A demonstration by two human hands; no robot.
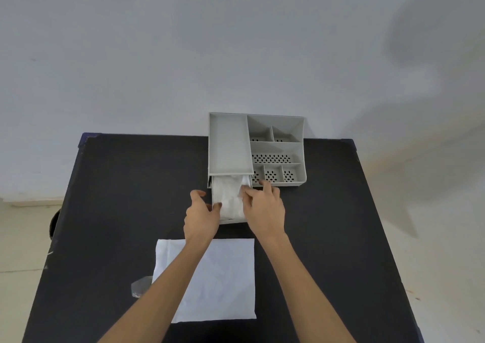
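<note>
A grey plastic organiser (278,145) with several compartments stands at the far side of the black table (118,198). Its lower drawer (215,198) is pulled out toward me and holds crumpled white cloth (228,198). My left hand (200,218) grips the drawer's near left corner, thumb on the inside. My right hand (265,208) has its fingers curled on the cloth at the drawer's right side. A flat white cloth (225,277) lies on the table under my forearms.
A small crumpled piece of clear plastic (141,286) lies at the flat cloth's left edge. A pale wall rises behind the table. The floor shows at the left and right of the table.
</note>
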